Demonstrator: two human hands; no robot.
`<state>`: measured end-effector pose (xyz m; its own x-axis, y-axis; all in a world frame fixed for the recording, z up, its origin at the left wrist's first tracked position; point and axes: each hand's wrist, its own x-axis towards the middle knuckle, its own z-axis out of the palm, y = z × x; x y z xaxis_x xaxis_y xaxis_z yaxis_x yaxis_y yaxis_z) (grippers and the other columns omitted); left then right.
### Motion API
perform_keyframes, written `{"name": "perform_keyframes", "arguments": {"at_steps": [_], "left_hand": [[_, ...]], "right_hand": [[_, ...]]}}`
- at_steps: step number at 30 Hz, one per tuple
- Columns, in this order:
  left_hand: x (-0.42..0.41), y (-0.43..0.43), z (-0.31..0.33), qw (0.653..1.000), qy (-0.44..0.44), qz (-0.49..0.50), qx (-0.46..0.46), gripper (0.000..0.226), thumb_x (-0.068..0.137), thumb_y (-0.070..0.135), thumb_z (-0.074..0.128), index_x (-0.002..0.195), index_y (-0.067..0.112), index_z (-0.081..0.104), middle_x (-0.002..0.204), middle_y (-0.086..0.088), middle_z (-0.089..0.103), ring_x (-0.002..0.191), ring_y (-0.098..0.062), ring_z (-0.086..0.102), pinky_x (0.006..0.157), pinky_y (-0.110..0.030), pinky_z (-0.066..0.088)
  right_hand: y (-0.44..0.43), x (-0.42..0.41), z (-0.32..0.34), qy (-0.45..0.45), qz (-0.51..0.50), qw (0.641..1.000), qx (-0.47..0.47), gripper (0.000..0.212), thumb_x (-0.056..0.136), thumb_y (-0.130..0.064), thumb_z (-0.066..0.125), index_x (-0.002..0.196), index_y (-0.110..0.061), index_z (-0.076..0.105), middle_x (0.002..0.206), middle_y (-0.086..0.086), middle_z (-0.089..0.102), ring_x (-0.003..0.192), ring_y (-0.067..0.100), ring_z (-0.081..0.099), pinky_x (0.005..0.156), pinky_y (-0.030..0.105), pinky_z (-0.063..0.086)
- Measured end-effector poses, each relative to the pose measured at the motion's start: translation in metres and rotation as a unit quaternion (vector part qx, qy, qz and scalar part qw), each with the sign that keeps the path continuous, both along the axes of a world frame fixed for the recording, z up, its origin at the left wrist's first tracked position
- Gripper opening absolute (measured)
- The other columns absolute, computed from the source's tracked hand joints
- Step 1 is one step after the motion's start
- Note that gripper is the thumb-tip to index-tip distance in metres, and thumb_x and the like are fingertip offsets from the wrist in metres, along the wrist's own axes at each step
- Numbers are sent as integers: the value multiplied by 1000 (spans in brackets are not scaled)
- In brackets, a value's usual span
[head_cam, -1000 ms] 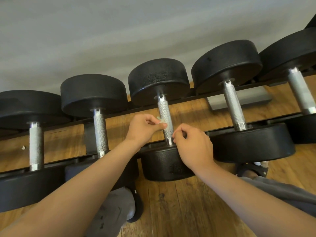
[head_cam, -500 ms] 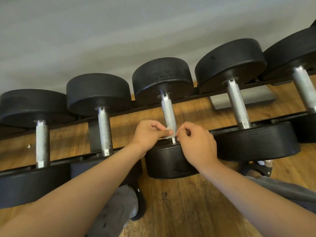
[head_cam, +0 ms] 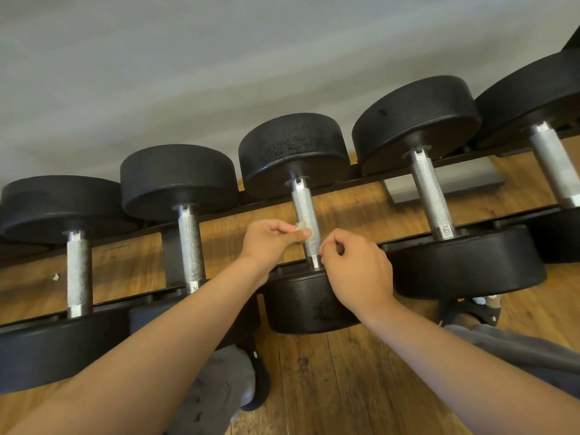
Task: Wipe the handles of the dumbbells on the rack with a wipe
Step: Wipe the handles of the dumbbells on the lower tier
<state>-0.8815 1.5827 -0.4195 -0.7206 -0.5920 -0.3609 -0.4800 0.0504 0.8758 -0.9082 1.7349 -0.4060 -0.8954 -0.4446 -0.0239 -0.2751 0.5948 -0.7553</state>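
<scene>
Head view is showing the wipe (head_cam: 302, 229) pressing against the middle dumbbell's handle (head_cam: 306, 211) on the rack (head_cam: 172, 259), the left hand (head_cam: 270, 243) pinching it to rub the metal. The right hand (head_cam: 357, 271) is curling beside the handle's lower end, perhaps gripping the wipe's other end; I cannot tell.

The wipe (head_cam: 302, 228) is mostly hidden inside the left hand (head_cam: 270, 243).

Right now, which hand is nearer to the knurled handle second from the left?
Left. The left hand pinches the wipe to the right of the second handle; the right hand lies farther right, past the middle handle.
</scene>
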Motion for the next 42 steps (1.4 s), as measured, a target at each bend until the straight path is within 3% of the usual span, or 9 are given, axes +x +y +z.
{"name": "perform_keyframes", "arguments": {"at_steps": [5, 9, 14, 21, 25, 31, 38, 42], "left_hand": [[1, -11, 4, 994, -55, -60, 71, 12, 72, 7, 82, 69, 12, 71, 95, -5, 75, 102, -22, 69, 98, -39, 53], [-9, -8, 3, 994, 2, 9, 106, 13, 72, 3, 80, 71, 10, 70, 100, -12, 74, 103, -25, 69, 97, -38, 54], [-24, -10, 3, 991, 74, 84, 75, 11, 72, 12, 84, 76, 12, 73, 102, -11, 74, 105, -25, 68, 101, -43, 51], [0, 2, -1, 1000, 18, 10, 20, 12, 74, 12, 82, 73, 14, 70, 85, 0, 76, 92, -15, 71, 97, -38, 52], [-7, 1, 1, 999, 34, 23, 25, 12, 75, 9, 81, 75, 10, 70, 87, -6, 74, 89, -18, 70, 85, -29, 56], [-41, -11, 9, 990, 84, 109, -14, 12, 76, 18, 83, 75, 17, 71, 88, -3, 73, 94, -19, 68, 97, -41, 53], [-58, -10, 5, 965, 98, 201, 137, 21, 71, 18, 86, 80, 13, 69, 99, -10, 74, 104, -24, 68, 102, -41, 51], [-62, -10, 10, 965, 84, 191, 160, 29, 67, 19, 89, 83, 12, 66, 105, -10, 72, 108, -26, 66, 106, -43, 46]], "right_hand": [[-1, -1, 1, 1, 1, 1000, 1, 25, 96, -27, 44, 84, -20, 65, 80, -3, 67, 76, 14, 61, 68, 40, 54], [-1, -1, 0, 5, -3, 1000, 5, 25, 97, -24, 45, 83, -19, 65, 78, -3, 66, 77, 15, 60, 71, 40, 53], [-1, 0, 1, -1, -1, 1000, 4, 25, 97, -24, 45, 84, -18, 65, 79, -3, 66, 77, 15, 61, 73, 40, 52], [1, 0, 4, 4, 5, 1000, 9, 25, 97, -25, 45, 85, -18, 66, 81, -3, 68, 75, 13, 60, 70, 37, 51], [0, 0, 2, 5, -3, 1000, 4, 26, 97, -25, 45, 83, -18, 66, 79, -4, 67, 73, 13, 60, 67, 37, 52], [0, 0, 1, -3, -3, 1000, 16, 25, 97, -25, 45, 83, -20, 65, 79, -5, 67, 75, 13, 61, 70, 37, 53], [-2, 0, 1, -6, -10, 1000, 18, 24, 96, -26, 46, 82, -22, 65, 76, -6, 65, 75, 13, 60, 74, 39, 52], [-2, 1, 1, -10, -9, 1000, 15, 24, 96, -26, 46, 82, -20, 65, 76, -6, 65, 74, 12, 61, 73, 38, 52]]}}
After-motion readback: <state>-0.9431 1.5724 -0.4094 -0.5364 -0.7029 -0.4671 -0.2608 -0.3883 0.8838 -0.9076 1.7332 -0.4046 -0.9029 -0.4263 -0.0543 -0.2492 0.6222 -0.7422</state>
